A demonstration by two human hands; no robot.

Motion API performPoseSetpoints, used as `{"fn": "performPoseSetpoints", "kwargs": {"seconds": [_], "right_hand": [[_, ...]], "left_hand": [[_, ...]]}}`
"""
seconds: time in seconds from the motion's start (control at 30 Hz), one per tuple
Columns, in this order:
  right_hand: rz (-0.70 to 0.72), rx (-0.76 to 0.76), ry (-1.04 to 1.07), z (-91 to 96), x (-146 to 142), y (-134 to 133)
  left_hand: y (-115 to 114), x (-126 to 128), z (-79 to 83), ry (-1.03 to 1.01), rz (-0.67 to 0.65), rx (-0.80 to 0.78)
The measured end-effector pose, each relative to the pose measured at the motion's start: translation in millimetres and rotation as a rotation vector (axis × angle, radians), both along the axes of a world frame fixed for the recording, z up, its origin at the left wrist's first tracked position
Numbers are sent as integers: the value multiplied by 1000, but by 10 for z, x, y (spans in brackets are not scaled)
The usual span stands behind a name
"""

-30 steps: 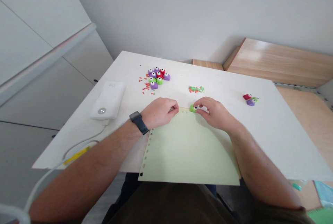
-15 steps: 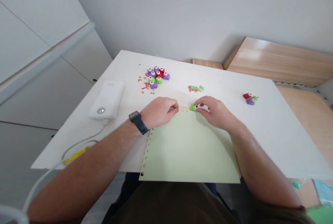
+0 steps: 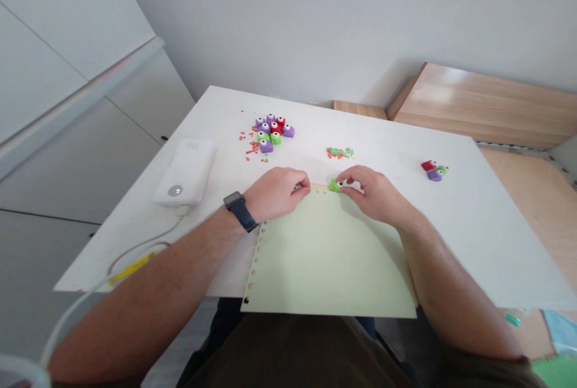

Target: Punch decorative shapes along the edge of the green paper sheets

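Note:
A pale green paper sheet (image 3: 329, 255) lies on the table edge in front of me, with a row of small punched holes along its left and top edges. My left hand (image 3: 276, 194) pinches the sheet's top edge near the middle. My right hand (image 3: 372, 194) grips a small green craft punch (image 3: 335, 185) clamped over that edge, a little to the right. A cluster of purple, red and green punches (image 3: 273, 134) stands farther off, beside scattered red and green paper bits (image 3: 339, 153).
Several more punches (image 3: 434, 172) stand at the table's right. A white power bank (image 3: 186, 172) lies at the left, with a white cable (image 3: 144, 252) running over the table's near edge. A wooden surface (image 3: 518, 195) lies beyond the white table's right edge.
The view has shifted very slightly. Both hands stay at the sheet's top edge, and the green punch sits a little higher and farther right.

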State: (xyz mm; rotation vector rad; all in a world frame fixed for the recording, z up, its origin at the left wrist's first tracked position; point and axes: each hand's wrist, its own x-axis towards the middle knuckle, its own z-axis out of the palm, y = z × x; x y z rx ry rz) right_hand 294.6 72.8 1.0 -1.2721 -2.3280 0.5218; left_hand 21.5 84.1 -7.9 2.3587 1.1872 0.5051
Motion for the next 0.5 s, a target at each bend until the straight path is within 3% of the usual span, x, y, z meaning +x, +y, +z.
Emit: {"fn": "performPoseSetpoints", "kwargs": {"seconds": [0.5], "right_hand": [[0, 2, -5, 23, -18, -17]], "left_hand": [[-7, 1, 6, 4, 1, -5]]}}
